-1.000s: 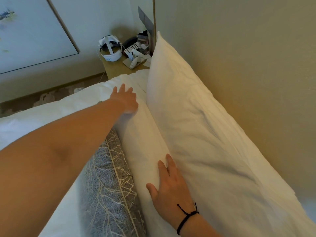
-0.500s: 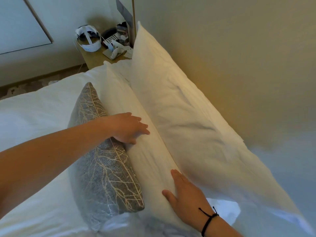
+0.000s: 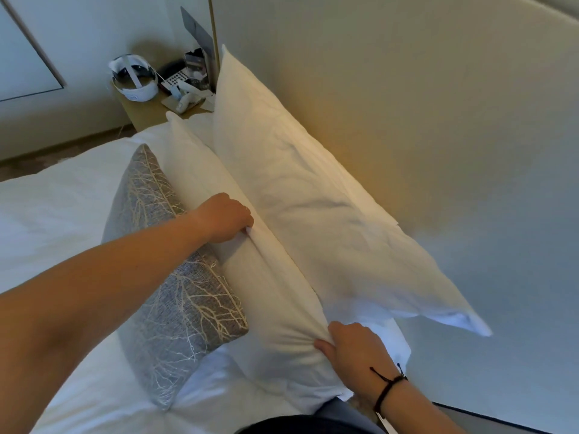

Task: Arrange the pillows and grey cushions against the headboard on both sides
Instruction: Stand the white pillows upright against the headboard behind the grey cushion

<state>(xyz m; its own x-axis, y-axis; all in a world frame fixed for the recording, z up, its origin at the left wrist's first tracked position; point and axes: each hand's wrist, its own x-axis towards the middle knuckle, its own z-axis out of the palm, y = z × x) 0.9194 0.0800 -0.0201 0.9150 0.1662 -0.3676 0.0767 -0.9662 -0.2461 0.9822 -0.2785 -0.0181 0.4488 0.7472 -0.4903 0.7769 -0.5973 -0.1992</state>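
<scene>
A large white back pillow point(image 3: 300, 195) leans upright against the beige headboard point(image 3: 407, 104). In front of it stands a second white front pillow point(image 3: 250, 292). My left hand point(image 3: 227, 219) pinches its top edge near the middle. My right hand point(image 3: 354, 347), with a black cord on the wrist, grips its near end, bunching the fabric. A grey cushion point(image 3: 175, 296) with a pale branch pattern leans against the front pillow's outer side, partly under my left forearm.
White bedding point(image 3: 56, 208) covers the bed to the left. A wooden bedside table point(image 3: 147, 109) at the far end carries a white headset point(image 3: 134, 78), a phone point(image 3: 174, 78) and small items. A dark garment point(image 3: 300, 426) shows at the bottom edge.
My left hand drew back from the pillow's far end to its middle and closed on the top edge. My right hand went from lying flat to gripping the near end.
</scene>
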